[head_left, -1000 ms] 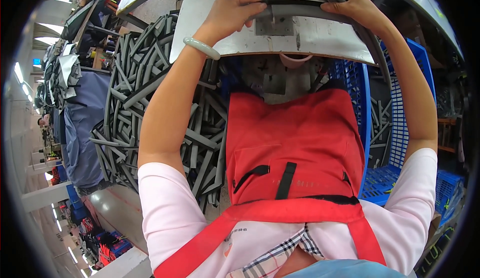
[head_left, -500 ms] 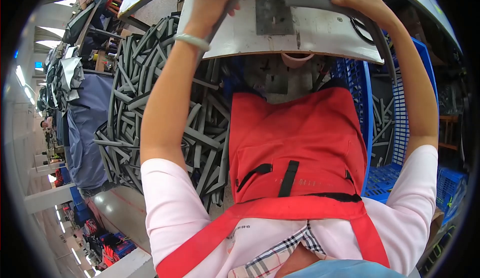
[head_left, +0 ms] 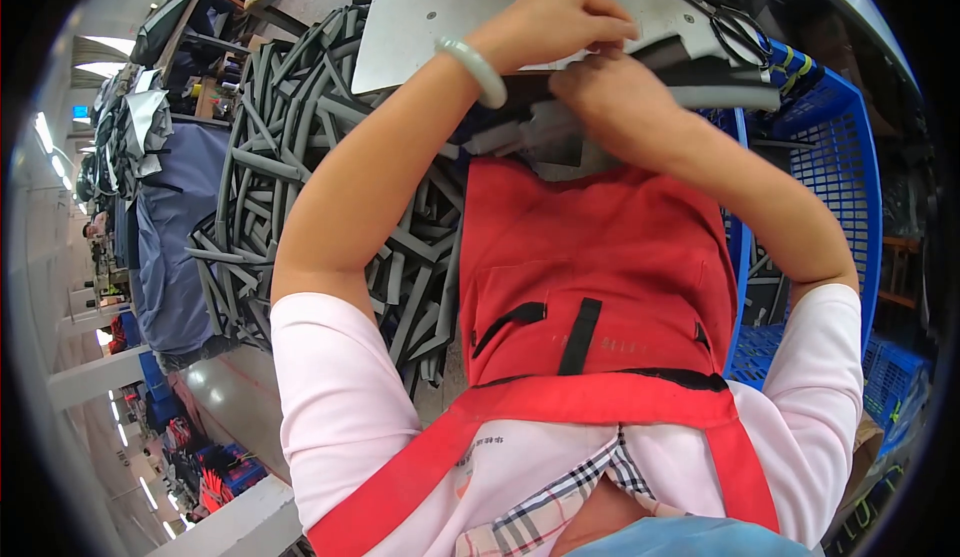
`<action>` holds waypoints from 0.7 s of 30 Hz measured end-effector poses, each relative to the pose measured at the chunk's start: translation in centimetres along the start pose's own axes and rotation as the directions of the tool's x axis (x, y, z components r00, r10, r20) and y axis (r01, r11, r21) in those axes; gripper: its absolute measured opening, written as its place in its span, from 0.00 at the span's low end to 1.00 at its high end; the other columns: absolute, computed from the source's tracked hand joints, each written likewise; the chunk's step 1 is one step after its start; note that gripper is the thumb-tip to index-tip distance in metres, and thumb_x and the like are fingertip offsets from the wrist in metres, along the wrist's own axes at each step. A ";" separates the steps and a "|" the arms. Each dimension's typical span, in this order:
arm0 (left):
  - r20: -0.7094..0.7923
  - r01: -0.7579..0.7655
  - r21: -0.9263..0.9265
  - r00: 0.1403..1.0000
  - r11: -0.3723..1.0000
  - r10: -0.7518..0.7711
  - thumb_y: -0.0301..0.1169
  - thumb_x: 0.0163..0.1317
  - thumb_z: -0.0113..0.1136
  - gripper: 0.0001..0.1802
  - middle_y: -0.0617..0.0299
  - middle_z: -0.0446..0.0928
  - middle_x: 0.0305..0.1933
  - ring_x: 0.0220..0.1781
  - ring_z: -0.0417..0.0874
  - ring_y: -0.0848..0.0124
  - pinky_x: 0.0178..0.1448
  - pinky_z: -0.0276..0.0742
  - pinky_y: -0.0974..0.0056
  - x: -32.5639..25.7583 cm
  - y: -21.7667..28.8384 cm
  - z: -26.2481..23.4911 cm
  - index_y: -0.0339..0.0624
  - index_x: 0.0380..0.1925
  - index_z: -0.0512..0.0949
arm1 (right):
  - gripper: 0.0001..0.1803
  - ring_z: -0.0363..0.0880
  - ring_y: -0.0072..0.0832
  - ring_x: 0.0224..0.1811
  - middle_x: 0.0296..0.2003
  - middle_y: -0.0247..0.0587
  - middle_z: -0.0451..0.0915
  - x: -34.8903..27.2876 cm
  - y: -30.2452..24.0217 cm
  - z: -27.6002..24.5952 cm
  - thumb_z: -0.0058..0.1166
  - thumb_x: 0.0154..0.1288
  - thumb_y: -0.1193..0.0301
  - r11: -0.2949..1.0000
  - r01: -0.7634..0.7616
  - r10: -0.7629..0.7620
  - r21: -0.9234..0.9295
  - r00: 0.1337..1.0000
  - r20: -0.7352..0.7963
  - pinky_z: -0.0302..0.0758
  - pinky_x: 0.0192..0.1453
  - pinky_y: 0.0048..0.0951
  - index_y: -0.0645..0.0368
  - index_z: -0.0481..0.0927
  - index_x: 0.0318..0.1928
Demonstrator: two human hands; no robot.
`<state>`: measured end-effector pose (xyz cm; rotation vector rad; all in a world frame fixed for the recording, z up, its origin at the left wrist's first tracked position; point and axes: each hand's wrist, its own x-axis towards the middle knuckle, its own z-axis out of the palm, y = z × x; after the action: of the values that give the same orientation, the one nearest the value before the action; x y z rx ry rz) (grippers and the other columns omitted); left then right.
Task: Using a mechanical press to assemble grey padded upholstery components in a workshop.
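Both of my hands are close together over the front edge of the white worktable (head_left: pixel 410 52). My left hand (head_left: pixel 560 22), with a pale bangle at its wrist, has its fingers pressed together near the right fingertips; what they pinch is hidden. Just below it, my right hand (head_left: pixel 625 102) is closed on a grey padded strip (head_left: pixel 725 96). One end of the strip sticks out to the right. Further grey strip lengths (head_left: pixel 515 135), somewhat blurred, show left of the right hand above my red apron (head_left: pixel 600 247).
A large heap of grey strips (head_left: pixel 265 162) lies at my left. Blue plastic crates (head_left: pixel 830 147) stand at my right, with strips inside. Scissors (head_left: pixel 738 37) lie at the table's right end. Small dark scraps are scattered on the tabletop.
My hands were wide apart over the table with long grey strips. They have come together at the front edge, and the strips now lie lower, nearer my lap.
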<state>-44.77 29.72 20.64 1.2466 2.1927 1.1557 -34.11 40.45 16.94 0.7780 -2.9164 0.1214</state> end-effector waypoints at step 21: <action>-0.170 0.182 0.010 0.969 0.983 -0.177 0.38 0.61 0.63 0.17 0.60 0.82 0.31 0.28 0.79 0.76 0.35 0.74 0.70 -1.2 -3.0 -5.2 0.34 0.40 0.84 | 0.19 0.72 0.22 0.35 0.32 0.35 0.76 -4.9 16.1 -7.9 0.66 0.56 0.64 0.772 -0.426 0.427 0.472 0.897 0.112 0.70 0.48 0.25 0.63 0.77 0.43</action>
<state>-49.10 25.40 21.27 0.9667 2.3933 1.2003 -37.18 57.62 23.36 0.1230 -3.0319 0.9303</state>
